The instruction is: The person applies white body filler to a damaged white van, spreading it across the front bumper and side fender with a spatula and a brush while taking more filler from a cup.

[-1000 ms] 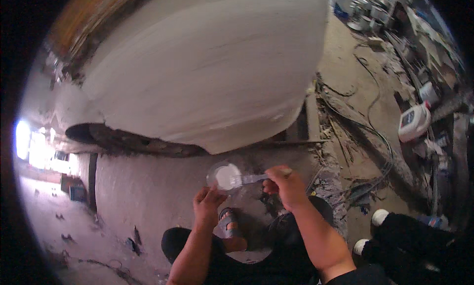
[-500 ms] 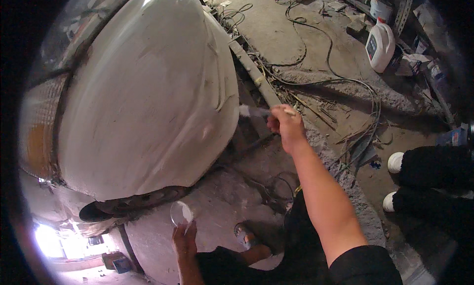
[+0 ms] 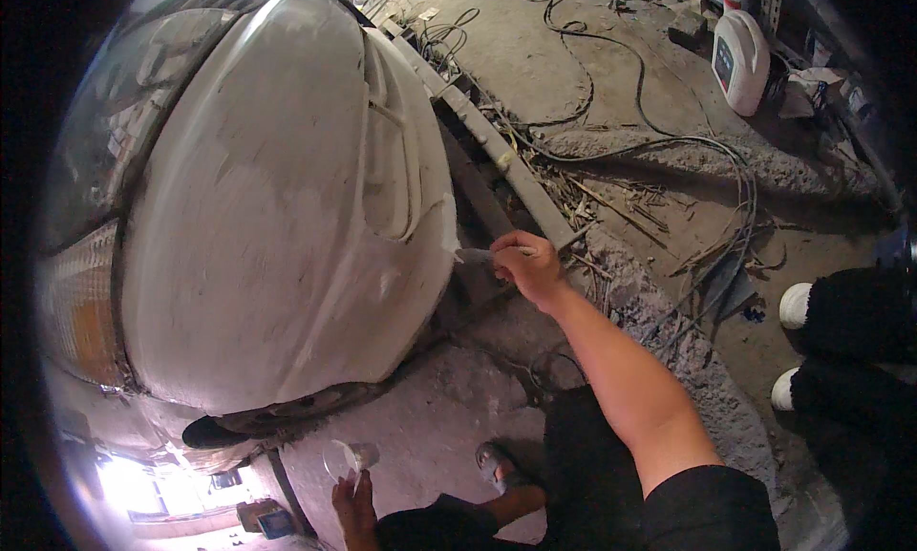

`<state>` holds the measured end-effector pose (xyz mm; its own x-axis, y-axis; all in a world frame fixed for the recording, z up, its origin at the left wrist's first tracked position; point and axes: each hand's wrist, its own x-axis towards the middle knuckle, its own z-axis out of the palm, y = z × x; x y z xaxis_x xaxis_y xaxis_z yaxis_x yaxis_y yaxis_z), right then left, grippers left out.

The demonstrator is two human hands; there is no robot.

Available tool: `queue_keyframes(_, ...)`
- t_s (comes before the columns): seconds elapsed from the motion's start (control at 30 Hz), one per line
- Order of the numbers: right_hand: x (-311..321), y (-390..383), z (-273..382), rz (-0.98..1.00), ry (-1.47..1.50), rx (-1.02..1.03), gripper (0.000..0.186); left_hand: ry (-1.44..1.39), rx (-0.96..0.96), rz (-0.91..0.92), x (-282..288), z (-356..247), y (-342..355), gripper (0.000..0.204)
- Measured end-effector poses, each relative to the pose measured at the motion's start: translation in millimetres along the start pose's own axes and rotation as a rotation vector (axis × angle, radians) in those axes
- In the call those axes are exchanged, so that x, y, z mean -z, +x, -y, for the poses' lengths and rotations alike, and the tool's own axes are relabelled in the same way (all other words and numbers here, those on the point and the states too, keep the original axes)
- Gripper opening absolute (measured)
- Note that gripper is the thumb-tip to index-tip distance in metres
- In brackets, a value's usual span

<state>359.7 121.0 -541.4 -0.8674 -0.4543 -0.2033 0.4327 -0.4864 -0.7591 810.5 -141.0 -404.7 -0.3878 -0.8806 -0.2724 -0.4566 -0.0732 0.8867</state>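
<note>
My right hand (image 3: 531, 270) grips a small paintbrush (image 3: 478, 256) by its handle, fingers closed round it. The white bristles meet the right-hand rim of a whitish, smeared car bumper (image 3: 258, 207), which fills the left half of the view. Low in the view, my left hand (image 3: 355, 505) holds a clear plastic cup (image 3: 337, 459), tilted, with something white inside. The car's headlight (image 3: 86, 312), with an orange part, lies at the bumper's left edge.
Dark cables (image 3: 659, 152) loop across the rough concrete floor. A white jug (image 3: 741, 64) stands at the upper right. Beside the bumper runs a metal beam (image 3: 497, 155) with debris along it. At right are another person's dark-clothed legs and white shoes (image 3: 793, 306).
My right hand has moved a little down and left, bringing the brush from beside the bumper's rim onto it. My view has shifted slightly; the cup now sits lower.
</note>
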Motion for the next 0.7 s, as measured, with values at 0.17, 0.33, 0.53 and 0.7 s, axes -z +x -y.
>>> queue_keyframes(0.17,29,56,18,-0.057,0.040,0.042,0.015,0.907,-0.182,0.048,-18,-20,-23,0.028)
queue_keyframes(0.33,18,111,45,-0.036,-0.031,0.097,0.016,-0.254,-0.015,-0.045,58,30,-6,0.025)
queue_keyframes(0.53,26,146,23,-0.209,-0.132,0.222,0.017,-0.308,0.120,-0.074,57,45,4,0.032)
queue_keyframes(0.7,15,84,9,0.020,-0.002,0.138,0.019,-0.267,0.091,-0.068,78,37,1,0.034)
